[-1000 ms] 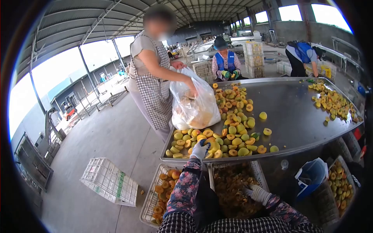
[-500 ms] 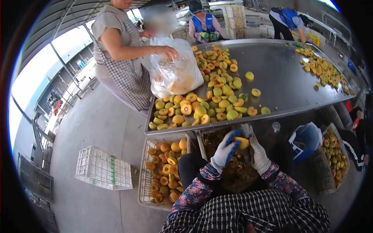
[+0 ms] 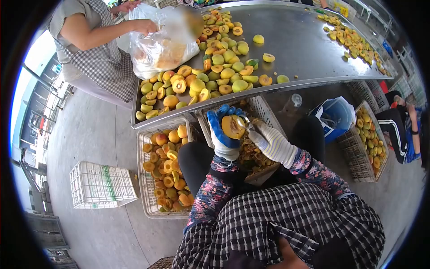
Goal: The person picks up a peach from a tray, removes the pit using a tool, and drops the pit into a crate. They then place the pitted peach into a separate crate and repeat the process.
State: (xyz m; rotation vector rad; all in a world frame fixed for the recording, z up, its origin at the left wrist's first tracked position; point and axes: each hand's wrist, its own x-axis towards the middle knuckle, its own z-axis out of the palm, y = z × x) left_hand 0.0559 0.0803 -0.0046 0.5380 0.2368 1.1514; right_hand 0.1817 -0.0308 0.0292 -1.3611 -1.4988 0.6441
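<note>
My left hand (image 3: 221, 134), in a blue-and-white glove, holds a halved peach (image 3: 233, 127) cut side up, over the crate of scraps (image 3: 264, 112) between my knees. My right hand (image 3: 271, 141), in a white knit glove, grips a small metal tool (image 3: 244, 122) whose tip is at the peach's edge. A pile of peach halves (image 3: 210, 76) lies on the steel table (image 3: 309, 45) just beyond my hands.
A crate of pitted halves (image 3: 165, 170) stands at my left knee. A person in a checked apron (image 3: 94, 54) holds a clear plastic bag (image 3: 161, 45) at the table's left end. A blue bucket (image 3: 333, 116) and another fruit crate (image 3: 369, 139) stand right. An upturned white crate (image 3: 101, 184) lies left.
My left hand took a peach half from the table pile and brought it down over the scrap crate. My right hand rose to meet it with the tool. My view tilted down.
</note>
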